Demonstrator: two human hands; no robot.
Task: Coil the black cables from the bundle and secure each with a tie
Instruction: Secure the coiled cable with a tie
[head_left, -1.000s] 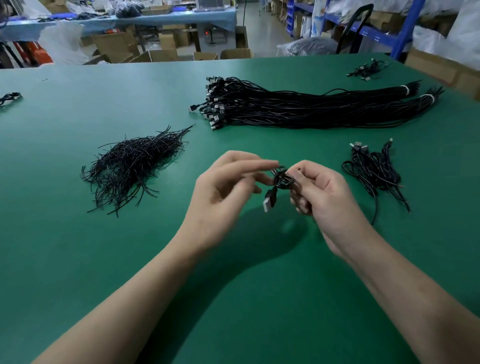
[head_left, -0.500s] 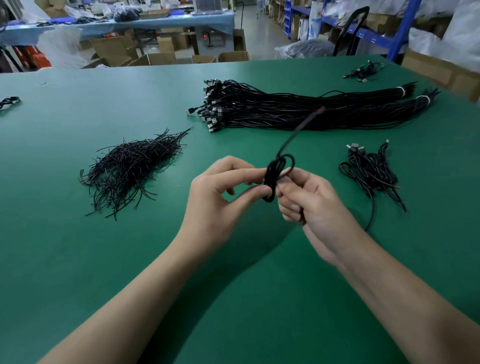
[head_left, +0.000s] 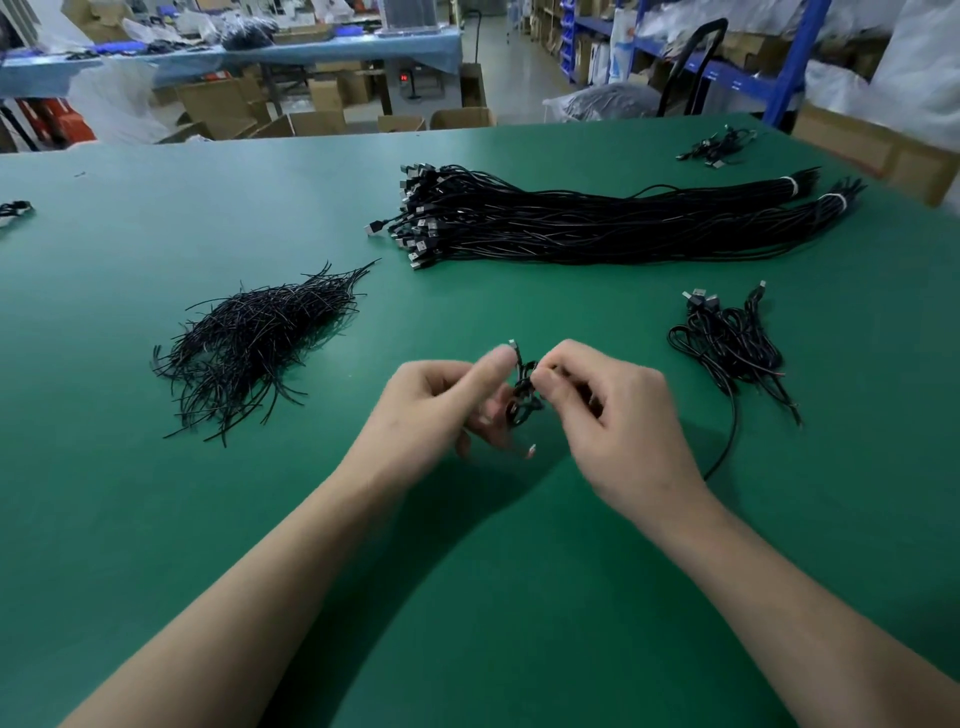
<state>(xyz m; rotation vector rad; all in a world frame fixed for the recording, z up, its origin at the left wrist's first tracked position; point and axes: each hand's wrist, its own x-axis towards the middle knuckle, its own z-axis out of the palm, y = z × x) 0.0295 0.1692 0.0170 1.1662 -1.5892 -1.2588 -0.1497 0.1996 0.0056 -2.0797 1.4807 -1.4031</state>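
Both hands meet close together above the green table (head_left: 156, 519), and between them sits one small coiled cable (head_left: 523, 395). The person's left hand (head_left: 441, 410) pinches the coil with thumb and curled fingers, and the right hand (head_left: 618, 415) grips it from the other side, fingers also curled. One small plug end stands up just beside the left thumb, another end hangs down under the coil; the picture is blurred there, so I cannot tell if a tie is already around it. Behind the hands, well apart, lies the long bundle of black cables (head_left: 597, 228), its plugs pointing to the left and white bands near its right end. To the left lies a loose pile of black ties (head_left: 254, 343). To the right, near the right hand, rests a small heap of coiled cables (head_left: 727, 343)
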